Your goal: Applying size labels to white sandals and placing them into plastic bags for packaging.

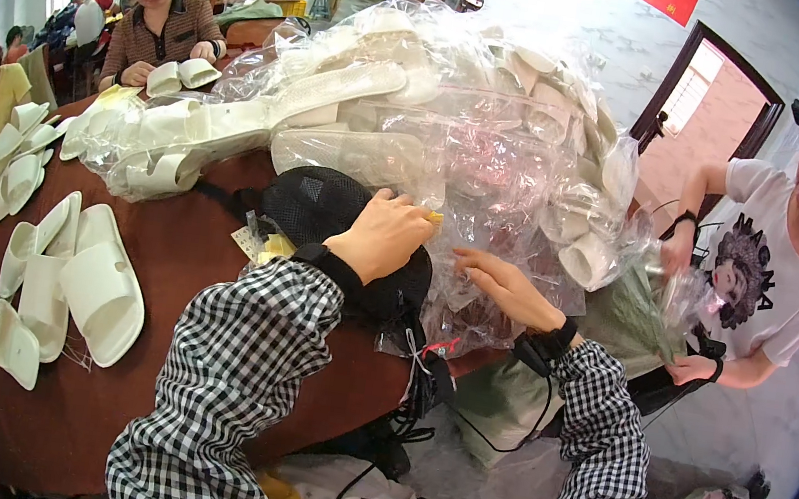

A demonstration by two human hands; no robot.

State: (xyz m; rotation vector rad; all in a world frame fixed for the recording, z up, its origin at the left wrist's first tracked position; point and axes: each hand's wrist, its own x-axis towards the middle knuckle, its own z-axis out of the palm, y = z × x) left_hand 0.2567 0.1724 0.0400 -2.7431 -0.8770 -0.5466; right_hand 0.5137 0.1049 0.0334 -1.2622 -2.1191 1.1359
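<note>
Occupying the bench (84, 425), left to right: loose slippers (101, 296); black mesh article (319, 207) beneath the left hand (383, 237), fingers curled, hold indiscernible; clear bags (506, 168) containing white slippers (346, 156), just below the right hand (507, 289), fingers parted, seemingly empty.

The left hand (383, 239) hides part of a black mesh item (316, 206); the yellow bit (435, 218) at its fingertips is too small to identify. Glare on clear plastic (505, 178) obscures slippers (346, 155) heaped toward the table's (182, 256) far edge. A checked sleeve (239, 360) covers part of its near edge.
</note>
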